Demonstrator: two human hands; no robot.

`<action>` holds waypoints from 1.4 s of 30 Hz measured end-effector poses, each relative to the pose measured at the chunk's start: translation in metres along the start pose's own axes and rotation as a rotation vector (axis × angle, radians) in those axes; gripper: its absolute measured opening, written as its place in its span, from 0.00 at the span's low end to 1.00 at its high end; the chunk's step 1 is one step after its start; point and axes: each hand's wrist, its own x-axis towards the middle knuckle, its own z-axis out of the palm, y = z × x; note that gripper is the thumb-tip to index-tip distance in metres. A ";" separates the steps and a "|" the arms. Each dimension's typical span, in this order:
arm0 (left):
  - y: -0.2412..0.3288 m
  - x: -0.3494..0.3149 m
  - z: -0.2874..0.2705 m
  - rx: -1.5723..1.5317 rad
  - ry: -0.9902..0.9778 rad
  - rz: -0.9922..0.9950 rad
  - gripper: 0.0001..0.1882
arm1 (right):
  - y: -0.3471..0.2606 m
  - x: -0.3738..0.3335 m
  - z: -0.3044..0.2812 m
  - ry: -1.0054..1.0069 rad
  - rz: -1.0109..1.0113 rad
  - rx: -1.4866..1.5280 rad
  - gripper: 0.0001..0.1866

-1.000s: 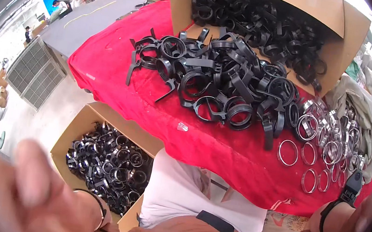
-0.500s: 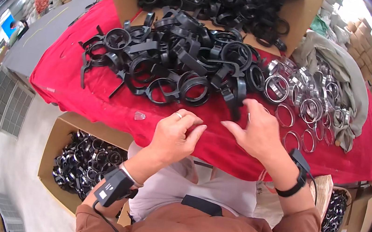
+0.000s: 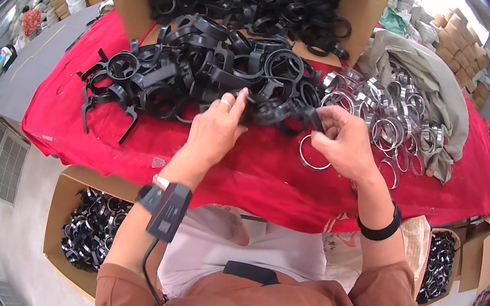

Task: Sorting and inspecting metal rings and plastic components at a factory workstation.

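My left hand (image 3: pixel 216 129) reaches to the front edge of a pile of black plastic rings with arms (image 3: pixel 174 75). Its index finger is stretched out and touches or nearly touches the pile, the thumb stands apart, and I see nothing held. To its right, my right hand (image 3: pixel 345 143) pinches the end of a black ring part (image 3: pixel 316 120); the rest of that piece blurs into the pile. Just below these fingers a thin silver metal ring (image 3: pixel 312 165) shows against the red cloth. More silver metal rings (image 3: pixel 388 133) lie heaped to the right.
A cardboard box (image 3: pixel 370 21) full of black rings lies open behind the pile. Grey-beige fabric (image 3: pixel 457 113) borders the silver rings on the red cloth (image 3: pixel 253 182). Below the table, a carton (image 3: pixel 57 215) of assembled-looking rings stands left, another container (image 3: pixel 453 267) right.
Both hands have moved forward to the pile, the left one stretching its index finger. My right hand now pinches a black ring part. The view has shifted slightly.
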 end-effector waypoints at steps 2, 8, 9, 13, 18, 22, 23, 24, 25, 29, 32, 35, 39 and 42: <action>-0.002 0.013 0.006 -0.030 -0.030 -0.008 0.33 | 0.003 -0.013 -0.002 -0.109 0.000 0.051 0.16; -0.003 0.021 0.008 -0.036 -0.018 0.018 0.26 | 0.008 -0.043 0.011 -0.009 -0.091 -0.034 0.12; -0.001 0.016 0.006 -0.063 0.004 0.037 0.24 | 0.009 -0.046 0.014 -0.011 -0.090 -0.029 0.12; 0.020 -0.019 -0.012 -0.190 0.040 -0.071 0.20 | 0.019 -0.054 0.021 0.041 -0.084 -0.005 0.13; 0.081 -0.038 -0.031 -1.758 -0.190 -0.759 0.18 | 0.016 -0.068 0.037 0.104 -0.173 0.067 0.12; 0.086 -0.055 -0.032 -2.049 -0.055 -0.873 0.21 | 0.001 -0.083 0.043 0.052 -0.496 0.093 0.22; 0.082 -0.058 -0.041 -2.054 -0.041 -0.923 0.21 | -0.004 -0.086 0.028 0.054 -0.366 -0.036 0.24; 0.072 -0.061 -0.045 -2.052 -0.027 -0.877 0.22 | 0.007 -0.082 0.019 0.148 -0.356 -0.150 0.26; 0.064 -0.065 -0.047 -2.049 -0.011 -0.832 0.22 | 0.017 -0.074 0.011 0.240 -0.346 -0.263 0.28; 0.059 -0.070 -0.050 -2.073 -0.062 -0.872 0.23 | 0.035 -0.053 0.008 0.202 -0.093 -0.620 0.41; 0.068 -0.074 -0.039 -1.946 -0.128 -0.874 0.25 | 0.039 -0.037 0.017 -0.025 0.092 -0.755 0.42; 0.071 -0.076 -0.038 -1.974 -0.137 -0.855 0.23 | 0.045 -0.038 0.016 0.029 -0.110 -0.576 0.41; 0.077 -0.075 -0.038 -1.897 -0.112 -0.838 0.19 | 0.045 -0.050 0.018 0.209 -0.604 -0.387 0.40; 0.078 -0.070 -0.031 -1.809 -0.051 -0.884 0.20 | 0.044 -0.053 0.021 0.273 -0.693 -0.347 0.39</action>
